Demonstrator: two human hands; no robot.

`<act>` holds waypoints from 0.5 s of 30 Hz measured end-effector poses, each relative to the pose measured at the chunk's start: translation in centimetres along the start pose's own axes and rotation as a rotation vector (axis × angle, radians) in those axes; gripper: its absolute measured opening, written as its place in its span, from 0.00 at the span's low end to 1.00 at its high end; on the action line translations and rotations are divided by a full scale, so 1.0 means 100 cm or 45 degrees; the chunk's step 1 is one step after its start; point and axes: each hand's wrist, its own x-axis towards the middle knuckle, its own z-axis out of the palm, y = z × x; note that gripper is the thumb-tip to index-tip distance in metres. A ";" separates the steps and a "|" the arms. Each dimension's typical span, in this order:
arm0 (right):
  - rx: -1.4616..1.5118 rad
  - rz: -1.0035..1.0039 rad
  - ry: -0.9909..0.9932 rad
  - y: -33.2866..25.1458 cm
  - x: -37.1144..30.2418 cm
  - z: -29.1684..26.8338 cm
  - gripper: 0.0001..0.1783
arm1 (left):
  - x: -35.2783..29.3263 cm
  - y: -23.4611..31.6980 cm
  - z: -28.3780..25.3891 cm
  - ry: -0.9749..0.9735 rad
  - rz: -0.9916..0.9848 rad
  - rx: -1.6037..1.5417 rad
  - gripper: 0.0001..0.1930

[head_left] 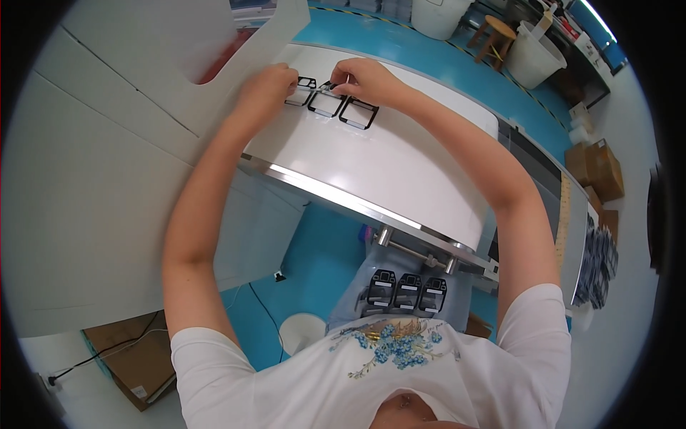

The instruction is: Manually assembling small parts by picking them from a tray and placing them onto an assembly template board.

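Three flat black-framed panels, shaped like phone-case backs, lie in a row on a white belt [400, 164]. My left hand [268, 94] is closed, with its bent fingertips at the edge of the left panel [306, 81] and partly covering it. The thumb and fingers of my right hand [364, 80] pinch the top edge of the middle panel [325, 106]. Just below that hand lies the right panel [359, 114], apart from my fingers. Several similar black panels [407, 292] rest on a pale bluish sheet over my lap.
A large white machine housing [107, 164] stands close on the left. The belt's metal edge [343, 200] runs between me and the panels. Stacked dark pieces [597, 264] and cardboard boxes [600, 168] are at right. A stool [493, 32] and white bin [532, 57] stand beyond.
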 end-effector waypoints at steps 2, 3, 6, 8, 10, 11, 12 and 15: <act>0.052 -0.014 0.014 0.005 -0.003 0.000 0.10 | 0.000 0.005 -0.003 0.012 -0.019 0.036 0.02; 0.055 -0.016 0.013 0.002 -0.002 0.000 0.10 | -0.003 0.004 -0.003 0.011 -0.051 -0.007 0.01; 0.033 0.025 0.039 -0.004 0.001 0.002 0.09 | -0.006 0.005 -0.002 -0.015 -0.088 -0.011 0.01; -0.075 -0.039 0.072 0.000 0.003 0.003 0.08 | -0.005 0.008 -0.001 -0.040 -0.084 0.020 0.02; -0.039 -0.003 0.034 -0.001 0.005 0.004 0.08 | -0.005 0.005 0.000 -0.010 -0.061 -0.001 0.02; -0.005 0.035 -0.006 -0.001 0.006 0.004 0.08 | -0.005 0.004 0.000 -0.010 -0.061 0.001 0.02; -0.004 0.034 -0.007 -0.001 0.006 0.004 0.08 | -0.005 0.002 0.000 -0.024 -0.070 0.002 0.02; -0.011 0.010 0.012 -0.003 0.005 0.006 0.08 | -0.003 -0.001 0.000 -0.038 -0.060 0.002 0.02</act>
